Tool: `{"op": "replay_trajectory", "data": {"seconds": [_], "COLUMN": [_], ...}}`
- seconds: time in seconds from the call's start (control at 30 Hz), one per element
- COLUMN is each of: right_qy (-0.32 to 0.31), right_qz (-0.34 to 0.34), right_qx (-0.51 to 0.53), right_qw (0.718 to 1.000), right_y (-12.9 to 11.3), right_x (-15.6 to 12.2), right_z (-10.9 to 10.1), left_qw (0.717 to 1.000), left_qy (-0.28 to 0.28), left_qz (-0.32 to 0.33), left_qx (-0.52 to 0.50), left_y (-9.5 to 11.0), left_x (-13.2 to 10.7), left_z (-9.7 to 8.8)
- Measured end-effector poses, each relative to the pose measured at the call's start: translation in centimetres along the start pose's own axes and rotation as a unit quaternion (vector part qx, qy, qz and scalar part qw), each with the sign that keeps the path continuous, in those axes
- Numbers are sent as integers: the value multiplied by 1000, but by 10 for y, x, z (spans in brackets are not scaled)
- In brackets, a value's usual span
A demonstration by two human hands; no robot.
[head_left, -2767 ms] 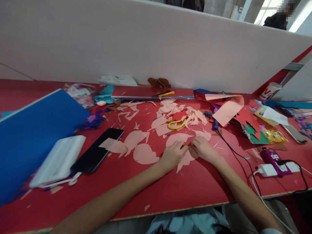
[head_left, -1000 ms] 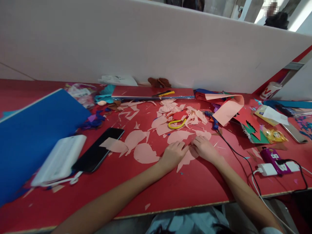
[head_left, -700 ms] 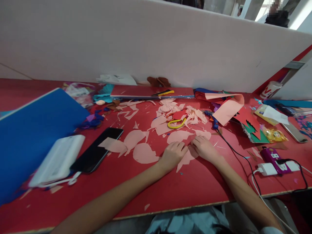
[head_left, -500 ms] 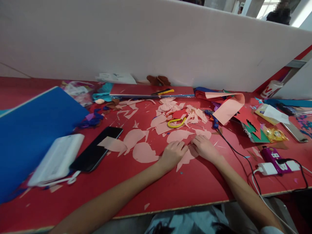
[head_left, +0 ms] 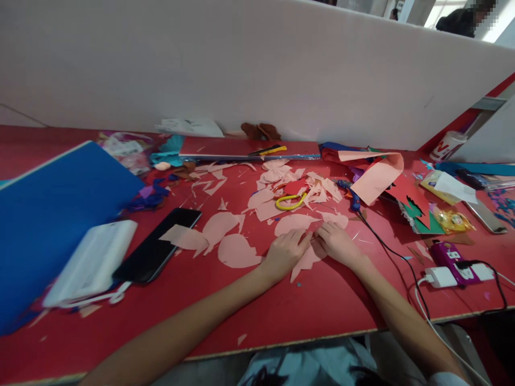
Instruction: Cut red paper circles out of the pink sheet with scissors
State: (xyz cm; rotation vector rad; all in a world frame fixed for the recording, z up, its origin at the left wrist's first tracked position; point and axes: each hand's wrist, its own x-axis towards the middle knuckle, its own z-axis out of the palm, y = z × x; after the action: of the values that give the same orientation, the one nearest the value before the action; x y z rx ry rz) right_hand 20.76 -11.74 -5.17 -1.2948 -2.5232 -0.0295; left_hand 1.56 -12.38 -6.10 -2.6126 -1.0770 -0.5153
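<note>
My left hand (head_left: 286,252) and my right hand (head_left: 335,242) meet at the fingertips over the red table, closed on a pale pink cut-out (head_left: 308,261). Part of this piece shows beneath and below the fingers; its gripped edge is hidden. Left of my left hand lies a rounded pink cut-out (head_left: 238,251), with another pink piece (head_left: 220,228) behind it. Just beyond the hands are a flat pink shape (head_left: 295,222) and a heap of pink scraps (head_left: 322,190). Scissors with a yellow handle (head_left: 290,202) rest among the scraps.
A black phone (head_left: 159,246), a white power bank (head_left: 92,262) and a blue board (head_left: 60,225) lie to the left. Rightward are a blue glue gun (head_left: 354,201) with its cord, a folded pink sheet (head_left: 378,177) and a purple power strip (head_left: 454,262). A white partition (head_left: 241,69) rises behind.
My fingers have shifted slightly at the pink cut-out, the left fingertips closing nearer to the right ones. The person beyond the partition has moved. Otherwise the table looks the same.
</note>
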Motion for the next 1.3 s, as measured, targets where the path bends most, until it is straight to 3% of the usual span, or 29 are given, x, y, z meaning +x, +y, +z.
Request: {"op": "replay_trajectory", "data": {"seconds": [0.43,0.6,1.03,1.3], "right_qy": [-14,-19,-20,-27], "right_qz": [7,14,11,12], "right_qx": [-8,-3,-20,-13], "right_qw": [1000,1000,1000,999], "right_y": [-1,-2,-1,-2], "right_x": [0,0,1,1], "right_z": [-1,-3,-1,-3], "left_qw": [999,997,997,994], "left_qy": [-1,16,42,87], "left_qz": [25,34,27,38], "left_qx": [38,74,57,55], "left_y": [0,0,2,1], "left_x": [0,1,1,6], "left_z": [-3,-6,-8,-9]}}
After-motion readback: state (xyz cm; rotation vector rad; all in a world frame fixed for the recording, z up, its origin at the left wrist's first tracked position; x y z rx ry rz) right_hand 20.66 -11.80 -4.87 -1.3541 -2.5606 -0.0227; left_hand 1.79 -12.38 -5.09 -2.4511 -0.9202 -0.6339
